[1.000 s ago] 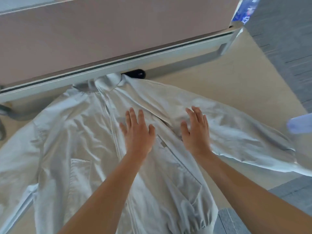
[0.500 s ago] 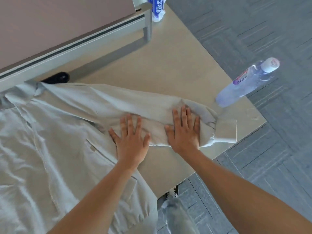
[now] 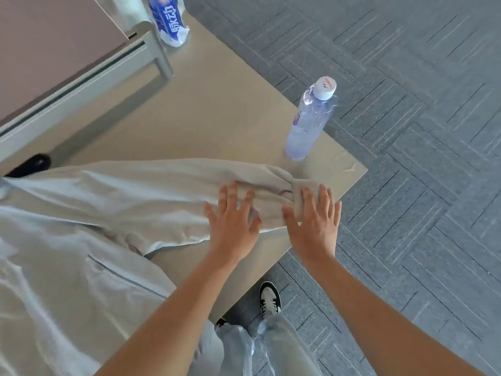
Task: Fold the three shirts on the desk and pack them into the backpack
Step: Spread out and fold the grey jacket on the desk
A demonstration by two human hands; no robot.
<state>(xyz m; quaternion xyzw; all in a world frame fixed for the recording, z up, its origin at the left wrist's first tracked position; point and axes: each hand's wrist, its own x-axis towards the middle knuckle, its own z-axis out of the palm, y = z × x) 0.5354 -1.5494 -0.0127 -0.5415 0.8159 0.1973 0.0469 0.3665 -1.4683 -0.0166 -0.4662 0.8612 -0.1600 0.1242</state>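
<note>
Grey carpet-tile floor [image 3: 406, 185] lay in a herringbone pattern around a beige counter [image 3: 211, 109] backed by a brown partition [image 3: 48, 42]. A pale shirt [image 3: 81, 226] was spread over the counter's left side, one sleeve [image 3: 168, 185] stretched toward the right corner. A clear water bottle [image 3: 309, 123] with white cap stood just beyond the cuff; its label was unreadable. A blue-and-white packet [image 3: 169, 20] with printed characters sat at the far edge. Left hand [image 3: 233, 223] and right hand [image 3: 314, 221] pressed flat, fingers spread, on sleeve and cuff, side by side but apart.

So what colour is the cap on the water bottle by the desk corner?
White with red lettering, on the water bottle; clearest in the head view.
</note>
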